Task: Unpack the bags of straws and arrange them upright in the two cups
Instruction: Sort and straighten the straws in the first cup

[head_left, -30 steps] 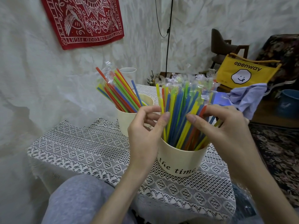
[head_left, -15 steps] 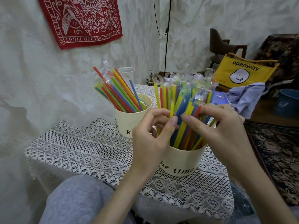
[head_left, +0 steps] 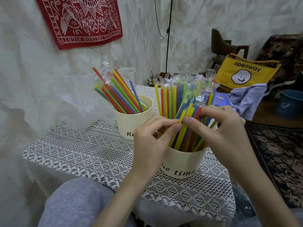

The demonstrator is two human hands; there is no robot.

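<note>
Cream near cup (head_left: 183,163) with black script lettering holds straws (head_left: 182,112) in yellow, blue, orange, red and green. Behind it to the left, the cream far cup (head_left: 131,122) shows the same colours. Under it lies white lace (head_left: 85,149) in a diamond pattern. Beyond hang a red bandana (head_left: 82,20) with white figures and a yellow bag (head_left: 246,71) with black print.

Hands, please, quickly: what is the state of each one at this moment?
Left hand: fingers curled, pinching the straws that stand in the near cup.
Right hand: fingers curled, pinching the same straws from the other side.
</note>
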